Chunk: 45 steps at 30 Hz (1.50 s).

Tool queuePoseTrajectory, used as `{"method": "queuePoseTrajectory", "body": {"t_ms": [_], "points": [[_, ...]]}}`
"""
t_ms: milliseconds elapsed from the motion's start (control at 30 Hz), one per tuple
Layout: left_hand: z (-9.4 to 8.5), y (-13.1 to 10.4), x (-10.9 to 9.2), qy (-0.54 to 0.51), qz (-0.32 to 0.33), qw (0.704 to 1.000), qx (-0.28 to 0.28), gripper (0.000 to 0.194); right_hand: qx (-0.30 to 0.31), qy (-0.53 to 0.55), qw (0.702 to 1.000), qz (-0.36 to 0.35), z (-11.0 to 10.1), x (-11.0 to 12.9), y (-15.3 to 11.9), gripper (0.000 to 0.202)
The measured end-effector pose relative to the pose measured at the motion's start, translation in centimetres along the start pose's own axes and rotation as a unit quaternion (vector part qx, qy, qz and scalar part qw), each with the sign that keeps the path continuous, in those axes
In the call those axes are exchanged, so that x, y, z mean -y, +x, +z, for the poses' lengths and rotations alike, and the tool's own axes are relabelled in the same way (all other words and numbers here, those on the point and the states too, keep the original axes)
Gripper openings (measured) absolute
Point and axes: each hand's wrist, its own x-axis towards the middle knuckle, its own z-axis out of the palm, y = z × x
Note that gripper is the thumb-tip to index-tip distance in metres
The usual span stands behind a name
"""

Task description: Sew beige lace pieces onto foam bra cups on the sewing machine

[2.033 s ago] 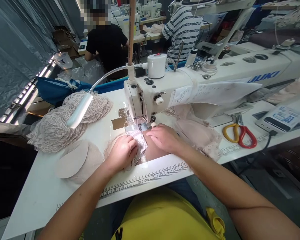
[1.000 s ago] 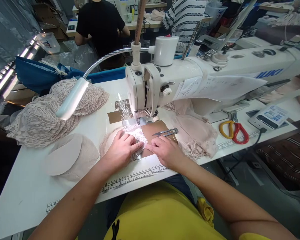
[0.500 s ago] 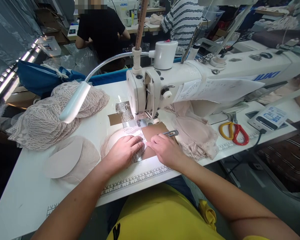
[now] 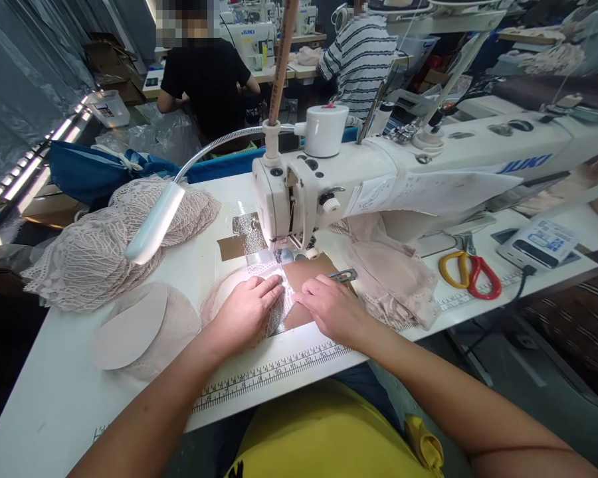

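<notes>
Pale lace fabric (image 4: 265,269) lies beneath the needle area of the white sewing machine (image 4: 329,189). My left hand (image 4: 249,305) rests on this lace with its fingers stretched out, pressing it flat. On the other side, my right hand (image 4: 331,305) is closed, thumb and fingertips pinching the fabric's right edge. Beside its knuckles a flat grey metal piece with a slot (image 4: 346,275) sticks out; I cannot tell whether the hand holds it. Brown board (image 4: 303,272) covers the machine bed under the right hand. The fingertips of both hands are close together, in front of the presser foot.
Stacked lace cups (image 4: 99,252) and round beige pieces (image 4: 134,325) occupy the left side. More beige fabric (image 4: 393,272), scissors (image 4: 471,273) and a white device (image 4: 535,245) lie right. A lamp (image 4: 154,222) hangs over the table. Two people sit beyond the machine.
The camera has tilted slightly, so the scene sits a little lower in view. Both hands stay at the lace, with only a slight shift of the right fingers.
</notes>
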Motion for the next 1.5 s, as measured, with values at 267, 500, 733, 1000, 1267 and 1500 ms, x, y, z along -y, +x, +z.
{"method": "queuePoseTrajectory", "body": {"t_ms": [267, 500, 733, 1000, 1267, 1500], "points": [[-0.2, 0.8, 1.8, 0.007, 0.01, 1.0, 0.002, 0.048, 0.052, 0.008, 0.999, -0.004, -0.9, -0.3, 1.9, 0.028], [0.2, 2.0, 4.4, 0.017, 0.027, 0.999, -0.001, 0.05, 0.035, 0.021, 0.999, -0.004, -0.7, -1.2, 3.8, 0.029], [0.2, 2.3, 5.3, 0.014, 0.023, 0.999, -0.019, 0.037, -0.012, 0.013, 1.0, -0.008, 0.7, -1.6, 3.9, 0.03], [0.3, 1.9, 5.0, -0.013, 0.047, 0.999, -0.017, 0.036, -0.014, 0.006, 1.0, -0.002, 0.5, -1.5, 4.3, 0.03], [0.2, 2.9, 6.3, -0.026, 0.038, 0.999, -0.024, 0.033, -0.019, 0.016, 0.999, 0.033, 0.9, -1.9, 4.7, 0.037], [0.5, 3.0, 6.5, -0.017, 0.016, 0.999, -0.041, 0.035, -0.05, 0.056, 0.997, 0.028, 1.2, -2.3, 4.5, 0.037]]}}
